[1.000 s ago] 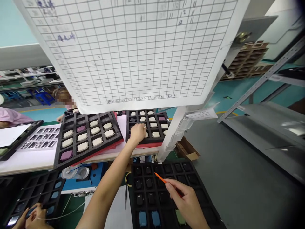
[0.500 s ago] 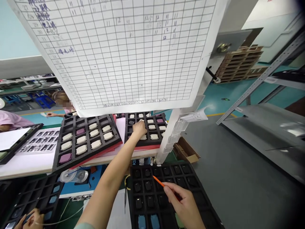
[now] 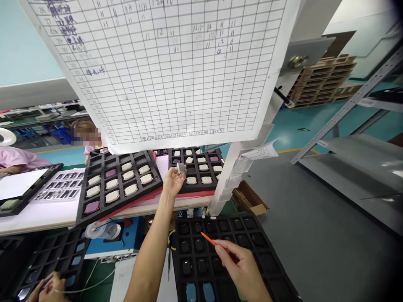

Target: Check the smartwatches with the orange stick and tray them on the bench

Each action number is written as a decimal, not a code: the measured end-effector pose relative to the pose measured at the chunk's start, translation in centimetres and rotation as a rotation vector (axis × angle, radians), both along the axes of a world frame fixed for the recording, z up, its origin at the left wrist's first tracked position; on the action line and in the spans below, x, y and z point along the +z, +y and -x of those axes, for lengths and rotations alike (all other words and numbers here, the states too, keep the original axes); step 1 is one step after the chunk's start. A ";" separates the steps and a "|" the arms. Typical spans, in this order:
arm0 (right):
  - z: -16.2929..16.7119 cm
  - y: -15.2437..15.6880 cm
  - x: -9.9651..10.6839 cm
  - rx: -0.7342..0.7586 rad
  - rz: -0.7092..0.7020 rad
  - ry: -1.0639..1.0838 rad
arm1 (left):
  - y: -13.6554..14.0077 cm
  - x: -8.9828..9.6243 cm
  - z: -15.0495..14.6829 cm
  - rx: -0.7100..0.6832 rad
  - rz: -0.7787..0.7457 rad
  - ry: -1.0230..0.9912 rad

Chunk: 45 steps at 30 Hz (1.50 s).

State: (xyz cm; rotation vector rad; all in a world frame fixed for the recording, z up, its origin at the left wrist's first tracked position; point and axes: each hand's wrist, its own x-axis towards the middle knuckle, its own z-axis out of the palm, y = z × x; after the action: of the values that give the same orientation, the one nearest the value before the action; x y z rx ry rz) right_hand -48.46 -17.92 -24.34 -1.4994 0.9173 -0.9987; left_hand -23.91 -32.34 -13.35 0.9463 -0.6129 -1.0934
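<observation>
My left hand (image 3: pixel 174 182) is raised at the front of the back right foam tray (image 3: pixel 194 169). Its fingers grip a small white casing (image 3: pixel 181 168), whose grey inner side shows. Pale and purple casings sit in that tray's compartments. My right hand (image 3: pixel 241 268) holds a thin orange pointed stick (image 3: pixel 208 239), its tip over the black tray (image 3: pixel 263 263) below. Several black casings (image 3: pixel 202 265) and blue casings (image 3: pixel 208 292) lie in that lower tray. The far side of my right hand's grip is hidden.
A white post (image 3: pixel 227 180) and a hanging paper chart (image 3: pixel 189 92) block part of the view. Another foam tray (image 3: pixel 97 162) lies left. A co-worker's hands (image 3: pixel 52 288) are at lower left. A cardboard box (image 3: pixel 248 199) and metal shelving (image 3: pixel 343 167) stand right.
My left hand has lifted a white casing out of the back right tray and drawn it back toward me. My right hand keeps the orange stick in nearly the same place.
</observation>
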 end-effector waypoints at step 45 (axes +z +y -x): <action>-4.0 0.1 5.7 -0.007 0.394 -0.067 | 18.5 -1.5 3.3 -0.259 -0.060 0.460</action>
State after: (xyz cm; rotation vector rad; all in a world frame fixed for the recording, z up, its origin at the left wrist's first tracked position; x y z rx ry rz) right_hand -44.50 -17.80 -18.67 -1.7752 0.7042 -1.2797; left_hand -27.19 -13.80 -14.80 0.6421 -0.3272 -1.5115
